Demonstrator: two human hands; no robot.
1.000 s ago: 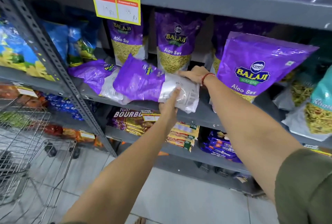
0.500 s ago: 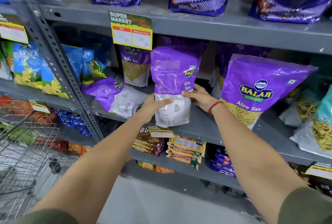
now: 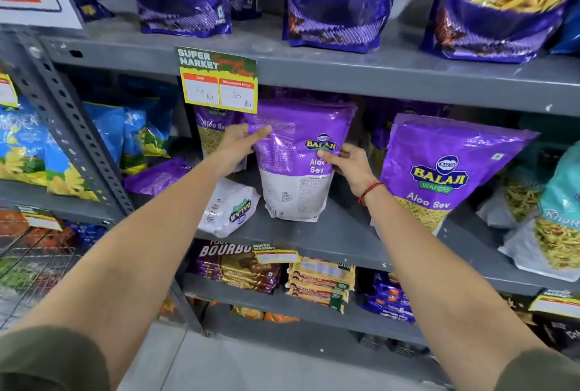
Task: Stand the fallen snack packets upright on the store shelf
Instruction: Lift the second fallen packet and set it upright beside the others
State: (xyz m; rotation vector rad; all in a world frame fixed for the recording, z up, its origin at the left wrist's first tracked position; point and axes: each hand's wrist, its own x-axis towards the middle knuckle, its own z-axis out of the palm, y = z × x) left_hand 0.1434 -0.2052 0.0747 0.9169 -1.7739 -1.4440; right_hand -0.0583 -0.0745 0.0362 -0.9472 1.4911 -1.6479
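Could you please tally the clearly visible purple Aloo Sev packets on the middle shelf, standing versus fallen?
Standing: 3 (held packet, right packet, packet behind the price card)
Fallen: 1 (lying packet)
Total: 4; any deeper in the shadow cannot be counted.

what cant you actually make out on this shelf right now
Head view only:
- Rear Aloo Sev packet: top hidden by the price tag, right side by the left hand.
- Fallen packet: middle covered by the left forearm.
- Held packet: small print too fine to read.
- Handwritten prices: faint, uncertain.
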